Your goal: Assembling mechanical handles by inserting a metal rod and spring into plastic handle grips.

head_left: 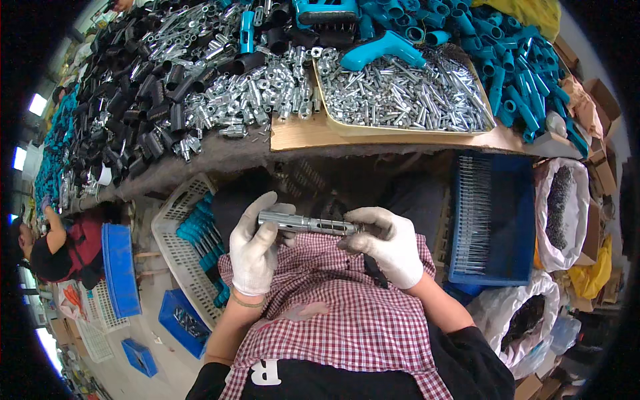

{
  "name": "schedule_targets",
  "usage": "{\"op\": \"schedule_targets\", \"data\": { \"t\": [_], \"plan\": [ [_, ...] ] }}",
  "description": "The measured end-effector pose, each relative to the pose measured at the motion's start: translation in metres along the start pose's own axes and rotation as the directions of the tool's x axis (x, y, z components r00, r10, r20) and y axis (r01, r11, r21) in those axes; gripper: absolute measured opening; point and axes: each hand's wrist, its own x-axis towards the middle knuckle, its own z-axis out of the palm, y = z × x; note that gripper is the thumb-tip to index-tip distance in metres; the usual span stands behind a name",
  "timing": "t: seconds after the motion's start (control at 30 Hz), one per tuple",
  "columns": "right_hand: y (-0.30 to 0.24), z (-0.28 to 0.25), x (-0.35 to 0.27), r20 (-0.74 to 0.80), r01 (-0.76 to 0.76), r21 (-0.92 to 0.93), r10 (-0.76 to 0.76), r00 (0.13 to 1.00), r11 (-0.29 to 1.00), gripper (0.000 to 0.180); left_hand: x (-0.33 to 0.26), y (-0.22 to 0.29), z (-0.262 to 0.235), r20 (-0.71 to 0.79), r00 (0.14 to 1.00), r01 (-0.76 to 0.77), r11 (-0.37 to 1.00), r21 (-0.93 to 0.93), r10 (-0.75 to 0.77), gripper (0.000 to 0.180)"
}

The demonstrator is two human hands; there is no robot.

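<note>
Metal cylinder [308, 223] held near, the bench [207, 150] beyond.
Its left end is grasped by the fingers of the left hand [255, 255], its right end by those of the right hand [395, 250]; both ends are best kept aligned, unforced.

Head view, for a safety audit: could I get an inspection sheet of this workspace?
Surface: bench heaped with parts; board at its front edge.
Things in work: metal tube, held crosswise above the lap.
Clutter: black sleeves, metal fittings, teal parts; teal handle on a tray of pins.
Hands: left hand and right hand, both white-gloved, gripping the metal tube.
Cables: nothing seen.
Surroundings: blue crate and white sack right, white crate left; another person far left.
</note>
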Motion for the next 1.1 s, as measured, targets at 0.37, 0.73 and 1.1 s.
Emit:
{"op": "schedule_targets", "data": {
  "t": [0.37, 0.73, 1.1],
  "plan": [
    [-0.016, -0.032, 0.01, -0.169, -0.003, -0.013, 0.001, 0.986, 1.0, 0.026, -0.006, 0.013, -0.006, -0.104, 0.974, -0.198, 0.979, 0.047, 0.202, 0.066],
    [-0.013, 0.014, 0.005, 0.068, 0.048, -0.141, -0.039, 0.997, 0.989, 0.039, -0.017, 0.008, 0.001, -0.045, 0.948, -0.312, 0.949, 0.044, 0.314, 0.069],
    [-0.024, 0.024, 0.003, 0.121, 0.418, -0.492, -0.415, 0.902, 0.764, 0.038, -0.018, 0.007, -0.003, -0.084, 0.979, -0.189, 0.98, -0.068, 0.183, 0.069]
  ]
}}
